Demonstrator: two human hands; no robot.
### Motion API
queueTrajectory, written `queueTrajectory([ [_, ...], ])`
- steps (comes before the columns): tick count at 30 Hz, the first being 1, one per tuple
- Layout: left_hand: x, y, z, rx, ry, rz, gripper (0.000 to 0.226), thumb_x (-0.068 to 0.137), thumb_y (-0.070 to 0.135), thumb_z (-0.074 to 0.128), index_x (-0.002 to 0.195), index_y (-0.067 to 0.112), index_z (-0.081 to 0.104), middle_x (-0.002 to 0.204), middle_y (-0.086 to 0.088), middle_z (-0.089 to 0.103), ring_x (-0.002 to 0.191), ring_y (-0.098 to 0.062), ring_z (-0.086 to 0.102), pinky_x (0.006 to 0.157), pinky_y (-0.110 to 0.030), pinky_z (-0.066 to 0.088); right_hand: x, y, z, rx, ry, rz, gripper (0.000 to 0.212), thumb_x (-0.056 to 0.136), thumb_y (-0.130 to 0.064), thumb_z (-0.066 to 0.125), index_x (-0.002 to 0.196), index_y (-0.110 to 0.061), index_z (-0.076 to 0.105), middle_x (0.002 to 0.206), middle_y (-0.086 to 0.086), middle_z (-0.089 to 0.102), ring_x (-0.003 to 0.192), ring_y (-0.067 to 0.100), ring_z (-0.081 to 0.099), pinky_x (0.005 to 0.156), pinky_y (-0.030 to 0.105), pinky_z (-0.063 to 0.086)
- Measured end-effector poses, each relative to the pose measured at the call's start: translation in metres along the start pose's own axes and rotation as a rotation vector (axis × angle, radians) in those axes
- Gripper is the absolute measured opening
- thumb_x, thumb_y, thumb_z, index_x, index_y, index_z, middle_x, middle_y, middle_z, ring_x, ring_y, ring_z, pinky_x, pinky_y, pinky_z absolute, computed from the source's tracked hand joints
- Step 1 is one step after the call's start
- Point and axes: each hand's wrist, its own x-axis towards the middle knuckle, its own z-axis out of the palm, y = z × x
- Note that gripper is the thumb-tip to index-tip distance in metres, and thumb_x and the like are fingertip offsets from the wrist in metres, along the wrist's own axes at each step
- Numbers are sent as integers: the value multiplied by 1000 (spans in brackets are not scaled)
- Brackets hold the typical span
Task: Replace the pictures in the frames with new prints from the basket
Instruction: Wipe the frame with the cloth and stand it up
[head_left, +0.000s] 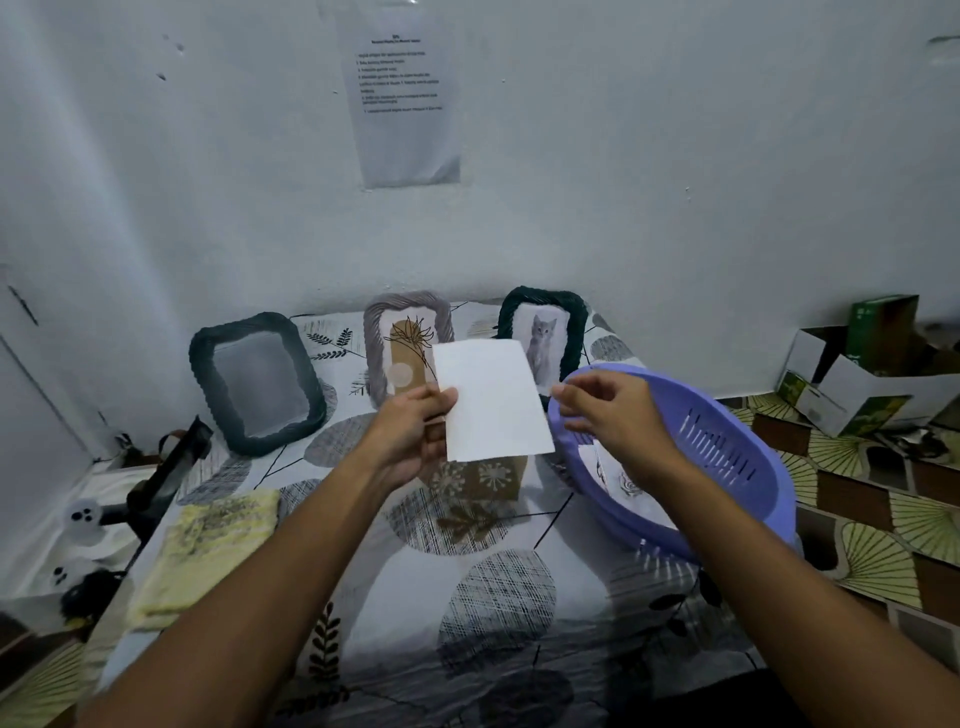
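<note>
A white print (491, 399) is pinched at its 9 o'clock edge by the left hand (410, 431), blank back toward the camera (presumably for checking). The right hand (613, 415) hovers loosely open, holding nothing, above the purple basket (727, 457). Three frames lean at 12 o'clock: the dark empty frame (257, 382), grey frame (405, 343), and cat frame (543, 332).

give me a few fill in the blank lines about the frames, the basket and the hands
1. The white print is held by the ____ hand.
2. The right-most frame shows a ____.
3. The basket is coloured ____.
4. The number of frames leaning at the wall is ____.

Missing words: left; cat; purple; three
</note>
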Motion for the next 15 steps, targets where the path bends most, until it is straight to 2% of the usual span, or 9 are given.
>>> queueTrajectory([
  [1,-1,4,6,-6,-28,13,6,93,8,56,89,7,60,92,-10,71,65,-15,69,52,-27,57,3,-5,3,71,-45,84,22,85,-23,71,97,-5,68,94,14,72,83,24,70,75,34,59],
  [3,-3,8,18,-11,-71,24,5,92,9,57,90,7,61,87,-8,71,65,-15,68,51,-27,57,6,-12,7,233,-120,270,29,86,-26,68,102,-1,66,99,16,73,85,29,70,72,38,58],
  [6,-5,8,33,20,-96,12,8,92,9,56,95,6,63,80,-4,71,63,-13,67,48,-25,52,8,-14,5,346,-75,341,22,88,-14,66,104,2,64,102,18,71,86,31,69,67,38,56],
  [9,-4,5,47,149,34,62,8,91,6,58,88,11,63,91,-9,68,70,-18,65,53,-28,53,8,-13,-2,241,69,248,5,86,-9,68,89,-6,67,99,17,71,86,34,66,72,42,55],
  [12,1,8,63,414,240,373,13,89,7,62,87,19,63,93,-5,66,85,-20,63,74,-34,56,7,-18,-10,85,194,106,6,85,-12,69,79,-12,68,86,8,71,77,27,64,66,33,51],
  [14,2,17,80,432,177,462,6,88,12,64,92,16,67,91,-4,67,89,-20,64,77,-39,57,7,-23,-14,-31,250,-29,5,84,-12,69,80,-9,71,80,5,70,71,21,62,64,30,49],
  [15,0,22,91,399,105,426,7,88,14,65,94,13,68,92,-6,68,88,-21,64,74,-40,59,7,-25,-16,-91,257,-96,7,84,-12,70,83,-7,73,80,6,71,70,20,61,64,31,49],
])
